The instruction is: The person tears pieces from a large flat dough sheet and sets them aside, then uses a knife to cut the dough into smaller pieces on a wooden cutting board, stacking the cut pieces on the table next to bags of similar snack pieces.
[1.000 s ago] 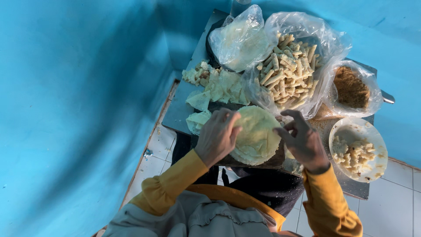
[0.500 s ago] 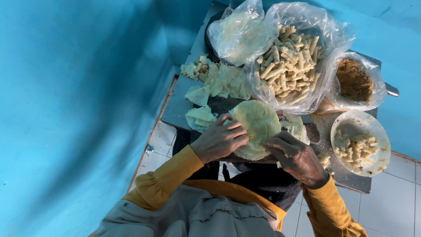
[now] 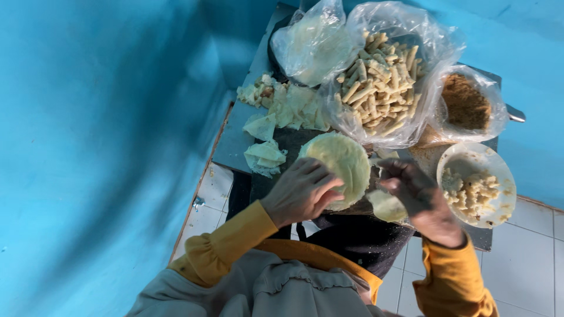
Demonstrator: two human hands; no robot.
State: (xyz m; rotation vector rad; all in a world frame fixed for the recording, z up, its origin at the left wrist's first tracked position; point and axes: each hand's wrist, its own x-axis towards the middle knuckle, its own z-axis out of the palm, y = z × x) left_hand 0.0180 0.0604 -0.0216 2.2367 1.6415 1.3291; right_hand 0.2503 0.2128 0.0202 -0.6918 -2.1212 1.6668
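At the middle of the frame a thin round pale wrapper lies flat on the dark table, and the left hand rests on its lower left edge, fingers spread and pressing it down rather than closed around anything. The right hand, just right of the wrapper, has its grip pinched narrow on a small pale scrap of the same dough. To do this well, I judge the left palm should keep the sheet taut and flat while the right works lightly at the rim (thin sheets tear easily). The bag of finished rolls sits at upper centre, a plate of filling at right, torn sheets at upper left
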